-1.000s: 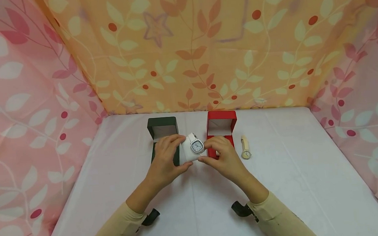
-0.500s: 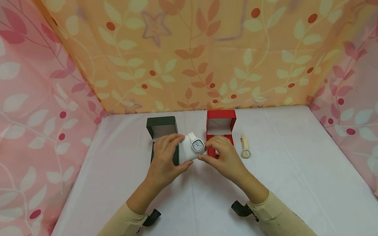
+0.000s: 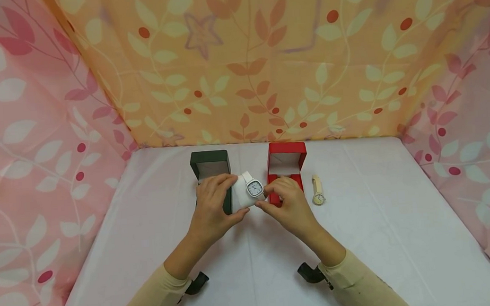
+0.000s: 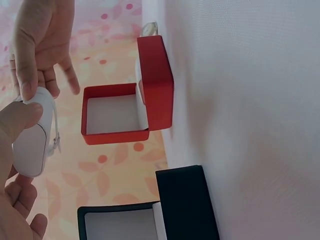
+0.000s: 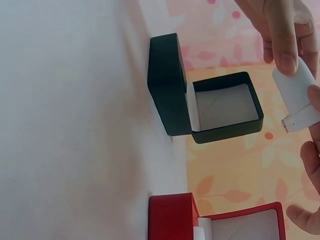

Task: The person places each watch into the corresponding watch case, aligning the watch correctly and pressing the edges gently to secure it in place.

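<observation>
A white wristwatch (image 3: 254, 188) with a squarish dial is wrapped round a white watch cushion (image 3: 240, 194), raised above the table. My left hand (image 3: 211, 203) grips the cushion's left end between thumb and fingers. At the other end my right hand (image 3: 288, 201) pinches the watch and cushion. In the left wrist view the loose strap end hangs off the cushion (image 4: 31, 145). Behind my left hand stands a green watch box (image 3: 209, 157), lid up. A red watch box (image 3: 286, 148), also with its lid raised, stands behind my right hand, which hides much of its base.
On the white tablecloth (image 3: 383, 238), right of the red box, lies a second watch (image 3: 318, 191) with a cream strap. Patterned cloth (image 3: 256, 67) closes off the back and both sides. Black wrist cameras (image 3: 197, 283) sit under both sleeves.
The watch and cushion have shifted very slightly in my fingers, and the dial has turned a little. Both hands keep their hold, and the boxes stay put.
</observation>
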### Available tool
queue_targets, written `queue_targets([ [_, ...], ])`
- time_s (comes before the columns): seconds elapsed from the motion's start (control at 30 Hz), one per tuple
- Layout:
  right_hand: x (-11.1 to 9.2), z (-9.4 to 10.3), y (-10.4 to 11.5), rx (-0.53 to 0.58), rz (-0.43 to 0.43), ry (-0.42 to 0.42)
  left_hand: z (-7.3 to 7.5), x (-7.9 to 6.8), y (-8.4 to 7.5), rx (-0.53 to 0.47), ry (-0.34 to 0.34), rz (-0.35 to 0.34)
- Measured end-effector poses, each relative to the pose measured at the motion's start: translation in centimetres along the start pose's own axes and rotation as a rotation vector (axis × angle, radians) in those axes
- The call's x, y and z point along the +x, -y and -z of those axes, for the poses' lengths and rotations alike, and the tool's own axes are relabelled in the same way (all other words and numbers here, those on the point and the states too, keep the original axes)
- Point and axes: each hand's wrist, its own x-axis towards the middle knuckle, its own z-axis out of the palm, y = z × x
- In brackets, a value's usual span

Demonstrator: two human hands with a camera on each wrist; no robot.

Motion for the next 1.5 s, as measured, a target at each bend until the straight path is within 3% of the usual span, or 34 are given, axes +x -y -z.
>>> queue_targets([
  [0.93, -1.6, -1.0, 0.6, 0.071, -0.049, -0.106, 0.2, -0.1, -0.2, -0.002, 0.002, 0.003],
  [1.27, -1.2, 1.7, -0.1, 0.031, 0.078, 0.076, 0.4, 0.1, -0.4, -0.065, 0.032, -0.001],
  [1.5, -0.9, 4.0, -1.2, 0.022, 0.079, 0.173, 0.4, 0.0, -0.6, -0.104, 0.066, -0.004],
])
